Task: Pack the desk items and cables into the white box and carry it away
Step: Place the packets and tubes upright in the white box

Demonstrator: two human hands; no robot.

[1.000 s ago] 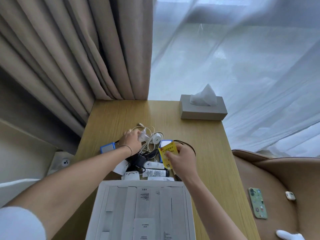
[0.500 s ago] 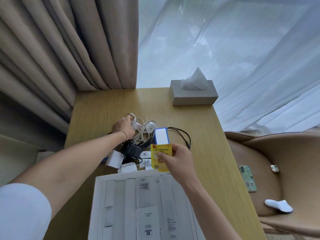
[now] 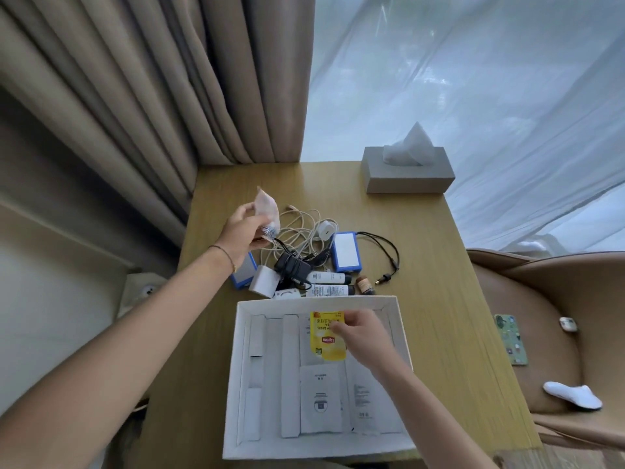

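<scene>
**Tea packet reaches the box while the other hand lifts a wrapper**

The right hand (image 3: 363, 333) has drawn back from the pile and now hangs over the white box (image 3: 402, 333), its fingers (image 3: 338, 328) pinching the yellow tea packet (image 3: 324, 336) low inside the near rim, seemingly ready to drop it in. The box sits close to the person at the bench (image 3: 433, 265) edge, handy for quick transfers. Just beyond it, the cables (image 3: 297, 228), chargers and blue-edged power pack (image 3: 345, 252) lie heaped and unpacked. Over the pile's left side, the left hand (image 3: 241, 231) has risen, clenched on a crumpled pale wrapper (image 3: 267, 206). Farthest back stands the tissue box (image 3: 407, 176).
</scene>
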